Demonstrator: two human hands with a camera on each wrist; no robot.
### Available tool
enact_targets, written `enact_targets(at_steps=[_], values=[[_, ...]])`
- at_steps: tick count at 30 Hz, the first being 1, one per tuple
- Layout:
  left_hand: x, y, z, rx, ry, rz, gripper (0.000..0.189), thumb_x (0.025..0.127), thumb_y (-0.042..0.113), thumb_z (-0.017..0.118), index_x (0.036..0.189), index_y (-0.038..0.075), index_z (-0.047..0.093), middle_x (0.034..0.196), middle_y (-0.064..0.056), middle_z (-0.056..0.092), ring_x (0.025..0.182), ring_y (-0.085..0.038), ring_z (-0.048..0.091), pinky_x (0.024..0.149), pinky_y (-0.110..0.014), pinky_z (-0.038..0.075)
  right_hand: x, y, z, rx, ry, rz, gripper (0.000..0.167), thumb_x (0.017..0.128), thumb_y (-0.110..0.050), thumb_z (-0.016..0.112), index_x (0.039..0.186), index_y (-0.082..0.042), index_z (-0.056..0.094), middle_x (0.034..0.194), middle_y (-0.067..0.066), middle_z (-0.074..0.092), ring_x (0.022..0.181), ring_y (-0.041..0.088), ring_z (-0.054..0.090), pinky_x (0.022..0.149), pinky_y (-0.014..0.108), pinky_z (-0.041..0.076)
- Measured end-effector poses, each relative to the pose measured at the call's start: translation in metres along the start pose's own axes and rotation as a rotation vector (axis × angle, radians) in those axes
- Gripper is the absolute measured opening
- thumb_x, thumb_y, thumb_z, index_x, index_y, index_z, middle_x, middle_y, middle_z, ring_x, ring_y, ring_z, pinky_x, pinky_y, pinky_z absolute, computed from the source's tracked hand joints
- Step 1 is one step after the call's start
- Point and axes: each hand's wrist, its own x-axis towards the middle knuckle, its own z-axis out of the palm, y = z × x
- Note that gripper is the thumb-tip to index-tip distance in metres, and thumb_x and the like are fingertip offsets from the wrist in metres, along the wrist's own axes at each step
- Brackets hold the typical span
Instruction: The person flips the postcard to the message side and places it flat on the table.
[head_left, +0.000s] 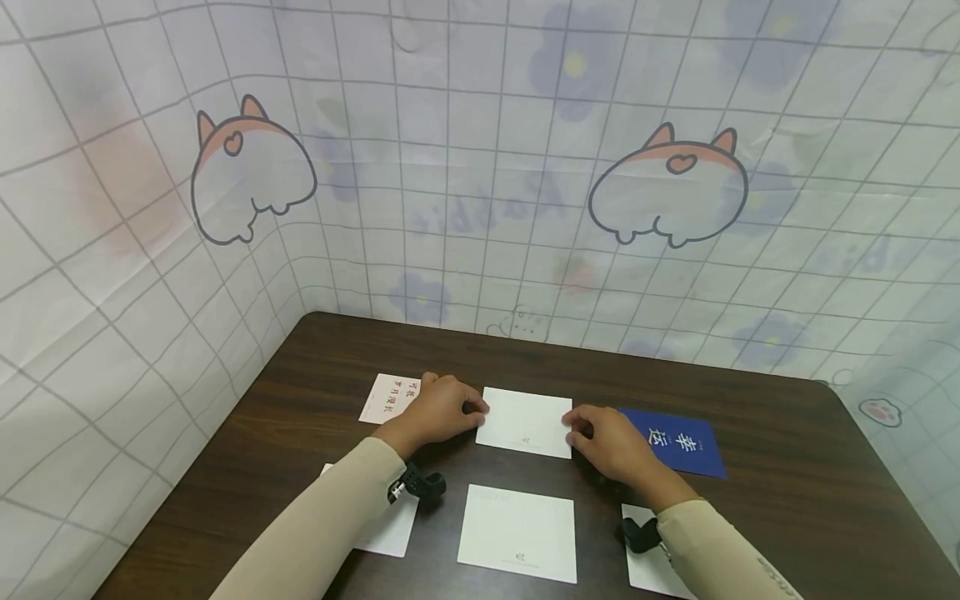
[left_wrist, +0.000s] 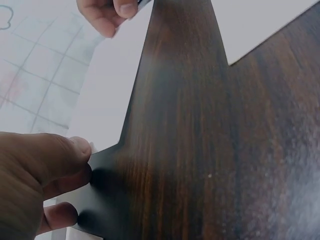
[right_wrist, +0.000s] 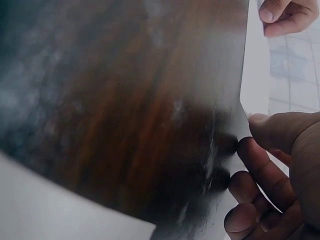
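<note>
A white card (head_left: 524,422) with a small printed mark near its front edge lies at the far middle of the dark table. My left hand (head_left: 444,408) pinches its left edge, thumb tip right at the corner in the left wrist view. On the opposite edge, my right hand (head_left: 609,439) pinches the card (right_wrist: 256,75), with the other fingers curled close to the tabletop. Partly covered by the left hand is a pale card (head_left: 386,397) with red characters. A blue card (head_left: 693,446) with white characters lies just beyond the right hand.
Nearer the front edge of the dark wooden table (head_left: 247,475) lies a second white card (head_left: 517,533). Two more white cards, the left one (head_left: 392,528) and the right one (head_left: 645,571), are partly hidden under the forearms. A patterned curtain (head_left: 480,167) hangs behind the table.
</note>
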Motion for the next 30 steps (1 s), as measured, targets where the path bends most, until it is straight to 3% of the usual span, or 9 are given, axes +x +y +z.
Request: enact_targets(at_steps=[16,30], values=[[-0.0012,0.0034,-0.0016,0.089,-0.019,-0.018,0.011,0.092,0.029,0.078,0.102,0.028,0.082,0.098,0.014,0.075,0.1,-0.015,0.06,0.095,-0.052,0.028,0.0002,-0.0027,0.0023,-0.054,-0.007,0.007,0.021,0.093,-0.014,0.077,0.113,-0.014,0.074,0.095,-0.006,0.069,0.087,0.013,0.063,0.086,0.042,0.055],[-0.0018,0.0043,-0.0024,0.123,0.002,-0.001,0.009,0.091,0.03,0.079,0.099,0.029,0.083,0.097,0.015,0.074,0.099,-0.015,0.06,0.095,-0.054,0.029,-0.0002,-0.0028,0.0027,-0.07,-0.013,0.001,0.021,0.093,-0.014,0.077,0.114,-0.013,0.075,0.096,-0.006,0.069,0.089,0.013,0.063,0.087,0.042,0.055]])
